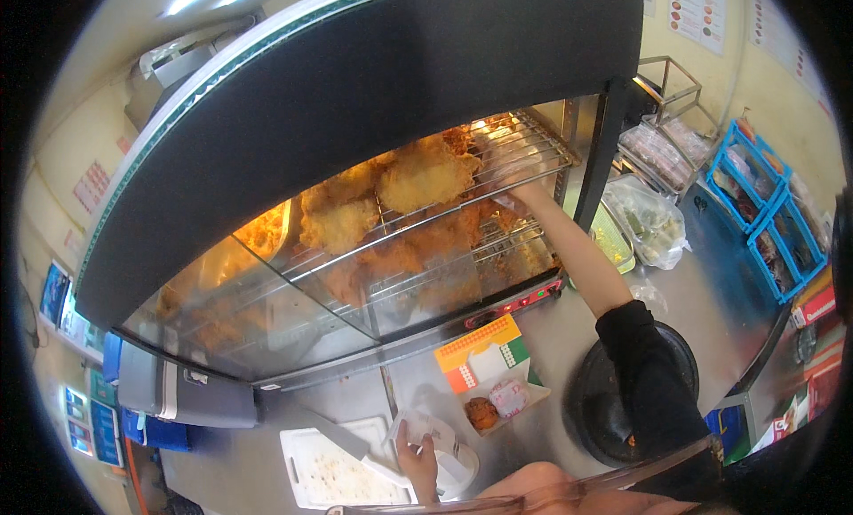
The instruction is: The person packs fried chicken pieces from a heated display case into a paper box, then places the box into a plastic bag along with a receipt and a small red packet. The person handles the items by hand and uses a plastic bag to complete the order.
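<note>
Blurred at the lower edge, a curved translucent strip [613,481] sits closest to the camera as a person works at a steel counter [544,446]. The right arm, in a pushed-up dark sleeve [657,386], stretches forward and slightly left, its bare forearm angled into a lit warming cabinet [355,97]. The right hand [514,170] is at the far right of the wire rack [549,151], beside golden fried pieces [428,179]; clear plastic and glare mask its fingers, so its opening and any hold cannot be told. Low at center, the left hand [418,462] points away from the body, fingers loosely bent and slightly parted against clear plastic [425,426]; whether it grips the film cannot be told. To its right stands an open carton [456,373] holding a browned piece [481,414] and a wrapped item [508,398]; to its left, a broad knife [338,437] lies across a white cutting board [306,471].
</note>
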`<action>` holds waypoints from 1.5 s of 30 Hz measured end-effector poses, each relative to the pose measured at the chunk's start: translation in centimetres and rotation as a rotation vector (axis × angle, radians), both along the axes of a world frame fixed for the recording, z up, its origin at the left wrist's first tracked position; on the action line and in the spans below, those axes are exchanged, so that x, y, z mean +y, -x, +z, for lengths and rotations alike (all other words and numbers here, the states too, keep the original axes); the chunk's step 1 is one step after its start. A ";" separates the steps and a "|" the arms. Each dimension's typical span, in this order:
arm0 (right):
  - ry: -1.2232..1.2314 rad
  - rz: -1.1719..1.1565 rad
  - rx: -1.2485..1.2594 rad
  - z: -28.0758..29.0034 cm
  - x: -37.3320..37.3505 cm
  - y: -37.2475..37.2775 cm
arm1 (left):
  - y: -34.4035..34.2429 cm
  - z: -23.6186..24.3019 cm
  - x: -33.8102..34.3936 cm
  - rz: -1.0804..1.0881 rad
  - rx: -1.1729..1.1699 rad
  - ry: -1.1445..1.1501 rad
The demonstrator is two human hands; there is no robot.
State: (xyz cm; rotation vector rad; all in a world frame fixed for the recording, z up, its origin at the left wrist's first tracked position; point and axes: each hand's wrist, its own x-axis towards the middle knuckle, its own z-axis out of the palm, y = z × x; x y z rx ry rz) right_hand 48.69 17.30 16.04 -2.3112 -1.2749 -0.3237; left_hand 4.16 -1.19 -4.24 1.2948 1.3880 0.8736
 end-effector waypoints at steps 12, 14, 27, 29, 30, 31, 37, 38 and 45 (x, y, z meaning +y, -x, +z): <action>0.106 0.029 0.086 -1.5 -2.8 1.0 | -1.7 2.0 -0.6 -0.072 -0.091 -0.194; 0.154 0.026 0.116 -2.4 -3.6 1.2 | -1.0 1.7 -0.8 -0.046 -0.077 -0.127; -0.790 0.171 -0.262 -4.1 -6.4 4.2 | 0.5 0.3 -1.0 -0.013 -0.095 -0.198; -0.812 0.231 -0.243 -5.1 -6.7 3.8 | -0.1 0.9 -1.0 -0.008 -0.065 -0.178; -0.781 0.243 -0.234 -5.7 -6.9 3.5 | -0.4 1.2 -1.0 0.004 -0.073 -0.182; -0.823 0.280 -0.260 -6.2 -7.0 3.1 | -0.6 1.5 -1.0 -0.003 -0.034 -0.192; -0.775 0.496 0.226 -9.2 -11.1 3.4 | -1.0 2.1 -0.3 -0.063 0.250 -0.341; -0.734 0.437 0.204 -10.1 -12.6 4.7 | -1.1 1.9 -0.4 -0.063 0.182 -0.287; -0.570 0.477 1.055 -22.0 -23.5 17.5 | -5.9 -1.3 -0.6 -0.328 0.588 -0.066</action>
